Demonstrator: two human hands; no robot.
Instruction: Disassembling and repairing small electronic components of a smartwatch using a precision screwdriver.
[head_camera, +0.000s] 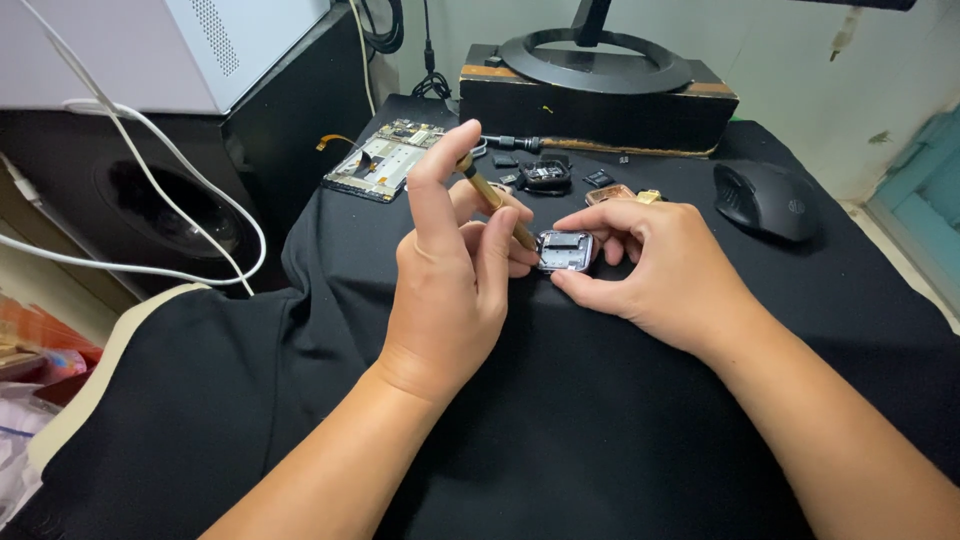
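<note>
My left hand (452, 275) grips a slim brass-coloured tool (497, 200) like a pen, its tip angled down toward a small square silver device case (566, 251). My right hand (655, 270) pinches that case between thumb and fingers, holding it just above the black cloth (560, 420). The index finger of my left hand points up. The tool's tip touches or nearly touches the case's left edge.
A bare phone frame with circuit board (383, 160) lies at the back left. Small dark and copper parts (560, 178) sit behind my hands. A black mouse (766, 198) rests at right, a monitor stand on a black box (600, 85) behind. White cables (190, 200) hang at left.
</note>
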